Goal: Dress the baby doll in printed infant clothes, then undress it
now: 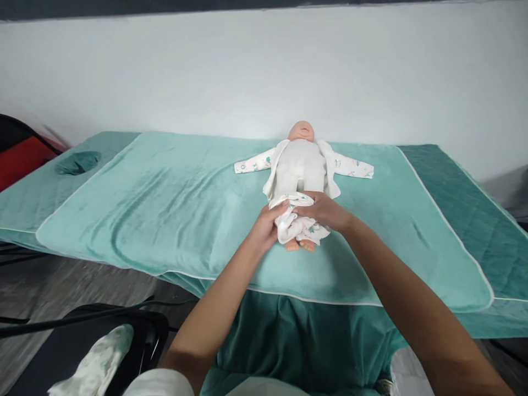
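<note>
A baby doll (302,162) with a white cloth body lies on its back on the green bed, head toward the wall. An open white printed jacket (353,166) is on its arms, both sleeves spread sideways. Bunched white printed baby pants (303,226) surround the doll's lower legs, with its bare feet (300,245) showing below. On the left edge of the pants' waistband, my left hand (266,223) is closed with the thumb on top. My right hand (324,211) grips the opposite edge, and some of its fingers are hidden by cloth.
The bed wears a light green cover (177,203) with white piping. Against its far side stands a white wall (247,77). At lower left, a black chair (37,352) carries a crumpled printed cloth (99,360), with a black cable (103,311) nearby.
</note>
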